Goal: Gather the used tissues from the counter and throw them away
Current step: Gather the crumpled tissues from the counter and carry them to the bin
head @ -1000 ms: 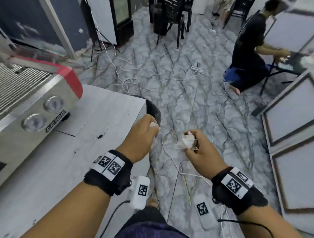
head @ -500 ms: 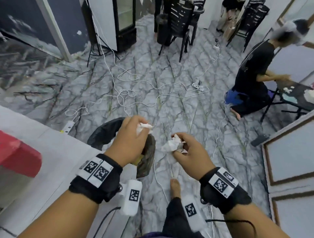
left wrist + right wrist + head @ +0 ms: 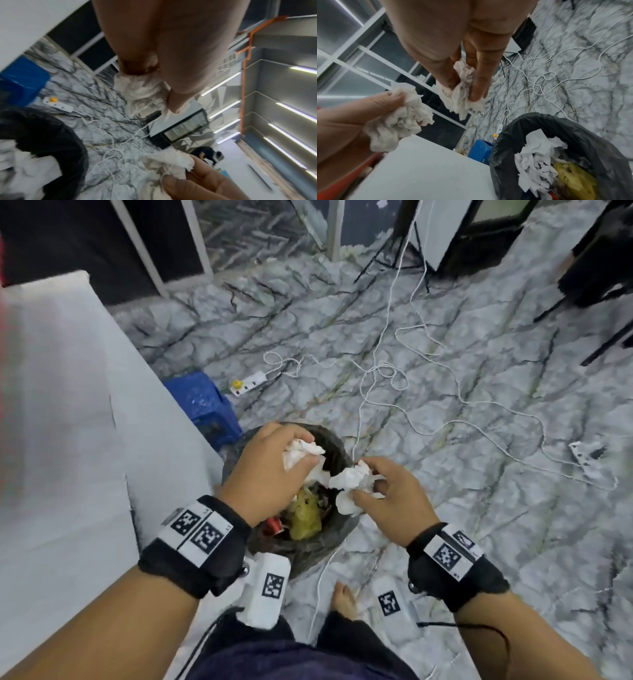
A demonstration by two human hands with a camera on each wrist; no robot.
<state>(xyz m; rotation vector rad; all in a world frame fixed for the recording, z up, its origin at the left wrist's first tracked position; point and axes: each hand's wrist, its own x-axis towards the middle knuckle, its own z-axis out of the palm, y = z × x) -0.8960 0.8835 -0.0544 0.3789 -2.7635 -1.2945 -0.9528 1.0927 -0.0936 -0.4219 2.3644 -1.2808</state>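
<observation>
While two hands [image 3: 263,470] [image 3: 394,501] each hold one tissue [image 3: 301,453] [image 3: 352,481] — one bin [image 3: 332,546] below.

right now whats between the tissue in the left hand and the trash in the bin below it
Nothing but air: in the head view the left hand holds its crumpled tissue over the open, black-lined bin. The right hand grips a second tissue alongside.
</observation>
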